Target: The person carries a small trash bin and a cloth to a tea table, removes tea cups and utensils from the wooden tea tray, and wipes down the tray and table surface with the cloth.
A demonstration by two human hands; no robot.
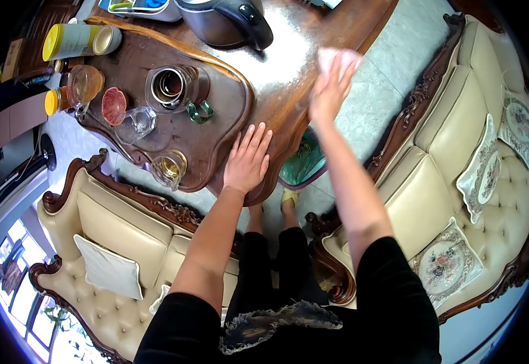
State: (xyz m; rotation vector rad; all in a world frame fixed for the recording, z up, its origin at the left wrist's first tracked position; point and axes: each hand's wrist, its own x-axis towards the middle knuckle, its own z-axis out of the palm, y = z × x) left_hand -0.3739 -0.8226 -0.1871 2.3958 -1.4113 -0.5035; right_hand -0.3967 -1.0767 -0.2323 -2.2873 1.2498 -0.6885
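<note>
My left hand (pixel 247 161) lies flat on the front edge of the brown wooden tea table (pixel 279 124), fingers stretched out and nothing in them. Farther off, my right hand (pixel 331 91) holds a pale pink cloth (pixel 344 59) under its fingers at the table's right edge; hand and cloth are slightly blurred. Left of my left hand, on the carved tea tray (pixel 220 136), are a small green glass cup (pixel 200 113), a glass teapot (pixel 170 88) with dark contents, a clear faceted glass (pixel 137 125), a red dish (pixel 115 106) and a glass cup with yellowish liquid (pixel 169 168).
A dark electric kettle (pixel 225 24) stands at the back of the table. Yellow-lidded canisters (pixel 70 42) sit at the far left. Below the table's right edge is a bin with a green bag (pixel 304 161). Cream sofas (pixel 401 200) flank the table.
</note>
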